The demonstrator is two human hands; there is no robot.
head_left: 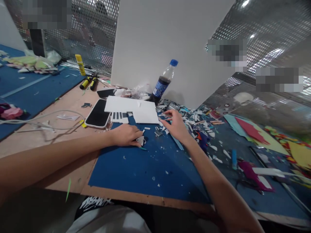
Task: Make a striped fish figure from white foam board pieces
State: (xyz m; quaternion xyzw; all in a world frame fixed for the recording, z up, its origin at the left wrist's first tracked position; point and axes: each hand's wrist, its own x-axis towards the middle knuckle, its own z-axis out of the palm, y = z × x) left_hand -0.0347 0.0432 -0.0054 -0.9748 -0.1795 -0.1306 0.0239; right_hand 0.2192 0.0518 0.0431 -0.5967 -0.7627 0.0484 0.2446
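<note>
One blue mat [145, 171] nearest. Left hand [125, 134]: fingers clamped on small white piece [140, 140], above mat. Right hand [177, 126]: fingers apart, beside right edge of white board [145, 111]. Capped bottle [162, 84] behind board.

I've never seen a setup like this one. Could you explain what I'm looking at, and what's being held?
There is no machine: these are a person's bare hands, in one picture from a camera on their head, looking forward and down. The left hand seems to hold a small white piece. The right hand is open beside a white sheet, with nothing visibly gripped. The table carries a blue mat, a phone, many scraps and a bottle.
</note>
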